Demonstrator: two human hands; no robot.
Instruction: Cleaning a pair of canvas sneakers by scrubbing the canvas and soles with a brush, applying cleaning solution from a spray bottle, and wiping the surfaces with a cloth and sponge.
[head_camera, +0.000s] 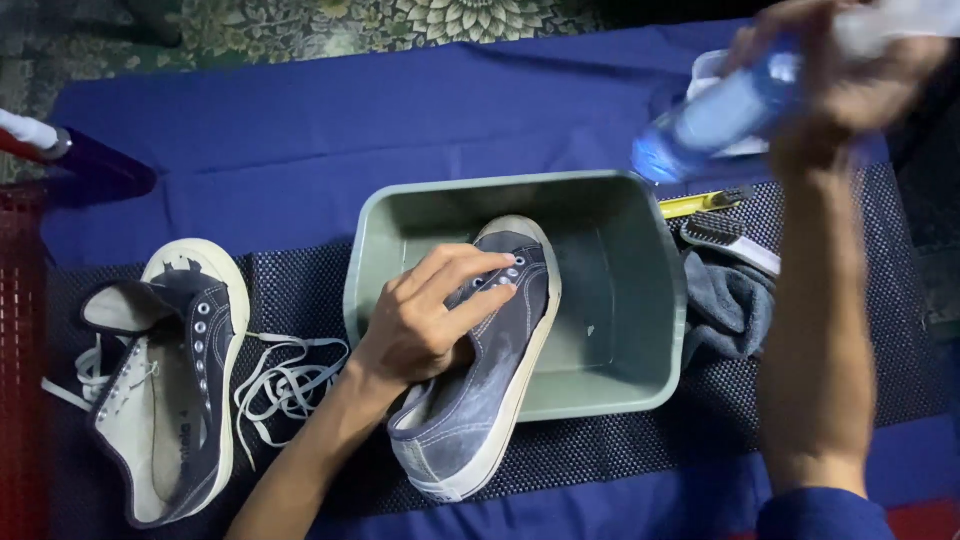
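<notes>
At frame centre our left hand grips a grey sneaker, toe inside the green tub, heel overhanging its near rim. Upper right, our right hand is wrapped round a blurred blue bottle. A brush and grey cloth crowd the tub's right edge; the second sneaker and loose laces lie at left on the worktop.

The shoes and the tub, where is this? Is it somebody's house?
Probably a home shoe-washing spot, though I can't be sure. A blue cloth and dark mesh mat cover the surface, a grey plastic tub holds a sneaker, and a brush and rag lie beside it.
</notes>
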